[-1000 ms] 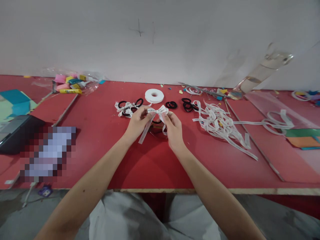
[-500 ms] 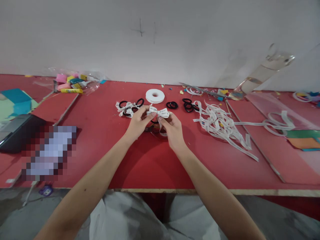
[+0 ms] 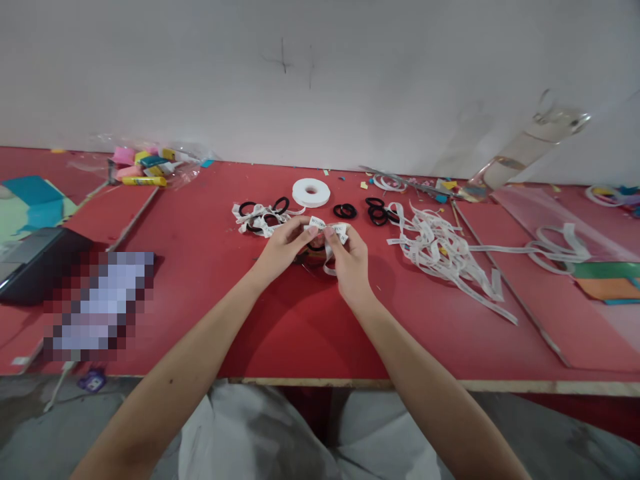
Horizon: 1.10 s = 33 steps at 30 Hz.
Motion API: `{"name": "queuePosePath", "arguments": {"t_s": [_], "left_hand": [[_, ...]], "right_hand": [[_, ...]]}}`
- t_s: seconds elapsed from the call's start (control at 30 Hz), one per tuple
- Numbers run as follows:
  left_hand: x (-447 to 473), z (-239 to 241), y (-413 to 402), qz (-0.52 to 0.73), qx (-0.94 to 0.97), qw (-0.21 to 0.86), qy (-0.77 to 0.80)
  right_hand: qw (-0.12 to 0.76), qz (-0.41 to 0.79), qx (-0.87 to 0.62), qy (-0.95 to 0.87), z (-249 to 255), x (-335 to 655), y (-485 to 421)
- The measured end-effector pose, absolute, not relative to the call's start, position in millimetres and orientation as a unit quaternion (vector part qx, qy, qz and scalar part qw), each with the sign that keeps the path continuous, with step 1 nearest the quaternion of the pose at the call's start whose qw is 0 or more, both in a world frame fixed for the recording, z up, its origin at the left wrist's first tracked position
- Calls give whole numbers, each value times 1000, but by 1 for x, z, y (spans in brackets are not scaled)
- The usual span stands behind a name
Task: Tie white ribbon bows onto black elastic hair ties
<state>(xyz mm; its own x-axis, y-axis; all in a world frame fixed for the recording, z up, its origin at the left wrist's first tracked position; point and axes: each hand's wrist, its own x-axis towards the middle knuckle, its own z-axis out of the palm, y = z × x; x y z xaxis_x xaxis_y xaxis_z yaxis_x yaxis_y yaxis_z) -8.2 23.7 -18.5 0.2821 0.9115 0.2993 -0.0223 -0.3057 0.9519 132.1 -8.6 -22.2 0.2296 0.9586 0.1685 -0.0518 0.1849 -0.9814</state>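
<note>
left hand point(image 3: 281, 245) and right hand point(image 3: 351, 257) pinch the printed ribbon bow point(image 3: 326, 229), fingertips closed on it, just 6 o'clock of the ribbon spool point(image 3: 311, 192); a firm centre pinch should hold loops even.

Both forearms converge, left hand point(image 3: 283, 245) and right hand point(image 3: 350, 257) fingertips pinched together.

Table point(image 3: 210, 320) centre: left hand point(image 3: 284, 244) and right hand point(image 3: 351, 259) side by side, a ribbon strip point(image 3: 327, 230) pinched between their fingertips. Behind them, left to right: tied bands point(image 3: 260, 217), a roll point(image 3: 311, 193) furthest back, loose bands point(image 3: 373, 211), then a ribbon pile point(image 3: 440, 247) spreading right. Far left, a bag point(image 3: 145, 165) by the wall point(image 3: 320, 80), paper sheets point(image 3: 30, 203) nearer and further left; far right, a bottle point(image 3: 530, 143) by the wall.
</note>
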Motion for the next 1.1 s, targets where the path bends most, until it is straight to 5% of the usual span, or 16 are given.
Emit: {"name": "queuePosePath", "arguments": {"t_s": [0.47,1.1], "left_hand": [[-6,-20,24,508,606,491,365],[-9,-15,21,537,611,456,361]], "right_hand": [[673,471,-435,-369,-23,132,-3],[626,482,-433,-434,-22,130,-7]]}}
